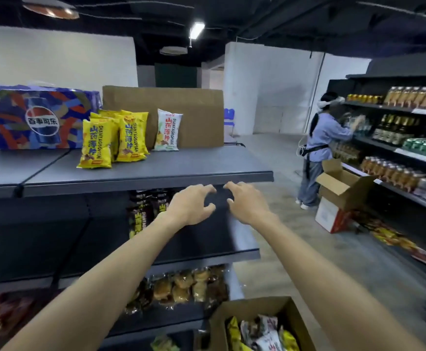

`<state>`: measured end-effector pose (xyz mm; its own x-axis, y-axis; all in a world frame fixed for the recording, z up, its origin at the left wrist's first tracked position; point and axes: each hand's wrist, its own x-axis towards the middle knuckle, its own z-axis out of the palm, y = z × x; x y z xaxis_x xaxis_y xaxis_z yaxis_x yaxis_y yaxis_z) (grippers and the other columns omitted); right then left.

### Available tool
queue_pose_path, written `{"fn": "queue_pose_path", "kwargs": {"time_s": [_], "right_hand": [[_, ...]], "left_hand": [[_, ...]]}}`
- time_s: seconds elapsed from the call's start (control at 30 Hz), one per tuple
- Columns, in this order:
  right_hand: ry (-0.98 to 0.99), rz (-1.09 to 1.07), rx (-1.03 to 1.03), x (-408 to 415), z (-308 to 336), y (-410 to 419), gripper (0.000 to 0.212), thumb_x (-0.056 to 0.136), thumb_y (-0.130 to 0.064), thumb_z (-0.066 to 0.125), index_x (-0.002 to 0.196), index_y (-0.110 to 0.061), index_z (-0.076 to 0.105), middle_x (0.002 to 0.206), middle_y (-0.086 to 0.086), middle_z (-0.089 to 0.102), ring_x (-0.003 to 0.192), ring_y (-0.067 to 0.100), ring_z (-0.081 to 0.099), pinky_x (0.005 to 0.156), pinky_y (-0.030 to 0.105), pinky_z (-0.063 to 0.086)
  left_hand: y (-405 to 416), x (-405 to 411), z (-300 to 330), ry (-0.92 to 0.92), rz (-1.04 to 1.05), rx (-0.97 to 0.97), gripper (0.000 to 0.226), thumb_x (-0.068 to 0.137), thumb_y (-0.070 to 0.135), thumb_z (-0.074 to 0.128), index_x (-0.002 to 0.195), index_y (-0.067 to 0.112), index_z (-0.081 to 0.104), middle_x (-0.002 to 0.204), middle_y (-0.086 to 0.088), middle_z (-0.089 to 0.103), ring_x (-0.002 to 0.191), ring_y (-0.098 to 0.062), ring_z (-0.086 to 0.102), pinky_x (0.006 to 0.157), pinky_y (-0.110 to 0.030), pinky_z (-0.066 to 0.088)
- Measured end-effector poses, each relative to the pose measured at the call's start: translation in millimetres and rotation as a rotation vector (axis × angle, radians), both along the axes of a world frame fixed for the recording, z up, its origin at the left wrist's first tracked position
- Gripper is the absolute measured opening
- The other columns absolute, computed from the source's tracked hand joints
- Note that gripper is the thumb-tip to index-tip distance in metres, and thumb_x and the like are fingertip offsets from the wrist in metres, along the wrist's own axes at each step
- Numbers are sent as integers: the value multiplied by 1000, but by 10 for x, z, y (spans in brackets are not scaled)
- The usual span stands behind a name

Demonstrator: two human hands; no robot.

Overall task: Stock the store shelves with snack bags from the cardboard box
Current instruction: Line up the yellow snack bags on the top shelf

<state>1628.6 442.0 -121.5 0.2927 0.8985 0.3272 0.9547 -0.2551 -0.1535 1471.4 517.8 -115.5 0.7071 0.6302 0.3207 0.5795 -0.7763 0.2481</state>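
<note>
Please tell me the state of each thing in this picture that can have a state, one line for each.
Left hand: open, fingers spread, holds nothing.
Right hand: open, fingers spread, holds nothing.
Box: open, snack bags inside.
Yellow bags: upright on top shelf.
White bag: upright, against cardboard sheet.
Black bags: upright on second shelf.
Pepsi pack: sealed, on top shelf.
Far box: flaps open.

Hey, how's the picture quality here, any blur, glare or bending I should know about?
Head view: wide-angle bending curves the dark grey top shelf edge and the right-hand drink shelves; the yellow snack bags read sharp; the open cardboard box of snack bags at the bottom is soft; the ceiling strip light blows out white.
</note>
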Motion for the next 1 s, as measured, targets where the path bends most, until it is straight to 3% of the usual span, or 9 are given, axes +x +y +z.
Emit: {"fn": "queue_pose_path", "kwargs": {"time_s": [0.13, 0.27, 0.4, 0.67, 0.8, 0.9, 1.0], "right_hand": [[66, -114, -34, 475, -382, -681, 35, 99, -30, 48, 133, -24, 50, 123, 11, 60, 113, 34, 55, 89, 41, 45], [147, -223, -110, 825, -834, -1241, 38, 99, -31, 50, 136, -24, 48, 127, 12, 59, 116, 33, 55, 93, 42, 46], [238, -321, -187, 1006, -1359, -1588, 39, 98, -30, 52, 136, -23, 48, 126, 12, 60, 116, 32, 56, 90, 39, 46], [389, -451, -267, 1015, -2213, -1746, 34, 93, -33, 56, 125, -19, 58, 121, 10, 64, 115, 31, 58, 94, 38, 48], [424, -494, -344, 935, -2600, -1757, 32, 92, -33, 57, 121, -20, 61, 118, 9, 65, 111, 31, 60, 89, 41, 52], [470, -513, -376, 896, -2906, -1769, 30, 91, -30, 58, 119, -20, 63, 112, 9, 66, 105, 30, 62, 85, 41, 53], [489, -521, -436, 932, -3191, -1788, 26, 90, -30, 59, 111, -17, 65, 106, 11, 64, 99, 31, 61, 80, 40, 53]], "left_hand": [[-497, 617, -340, 71, -112, -74, 44, 88, 38, 55, 130, 27, 52, 124, 1, 58, 113, -23, 55, 90, -38, 46], [-813, 1075, -797, 158, -234, -137, 45, 89, 39, 58, 132, 26, 52, 126, 1, 61, 112, -22, 57, 87, -36, 46], [-926, 1349, -1343, 306, -374, -311, 46, 92, 37, 56, 136, 25, 49, 123, -2, 62, 107, -21, 60, 86, -36, 49], [-935, 1469, -2342, 245, -360, -263, 35, 86, 38, 55, 119, 27, 59, 105, 4, 67, 98, -21, 63, 71, -33, 50], [-897, 1412, -2721, 250, -380, -323, 23, 84, 35, 57, 104, 24, 62, 100, 2, 68, 89, -23, 64, 67, -37, 53], [-911, 1357, -3009, 284, -383, -314, 15, 86, 35, 58, 93, 22, 59, 92, 2, 65, 82, -23, 61, 58, -34, 47], [-921, 1327, -3326, 317, -388, -373, 21, 86, 33, 60, 102, 19, 60, 97, -2, 61, 86, -24, 59, 61, -38, 50]]}}
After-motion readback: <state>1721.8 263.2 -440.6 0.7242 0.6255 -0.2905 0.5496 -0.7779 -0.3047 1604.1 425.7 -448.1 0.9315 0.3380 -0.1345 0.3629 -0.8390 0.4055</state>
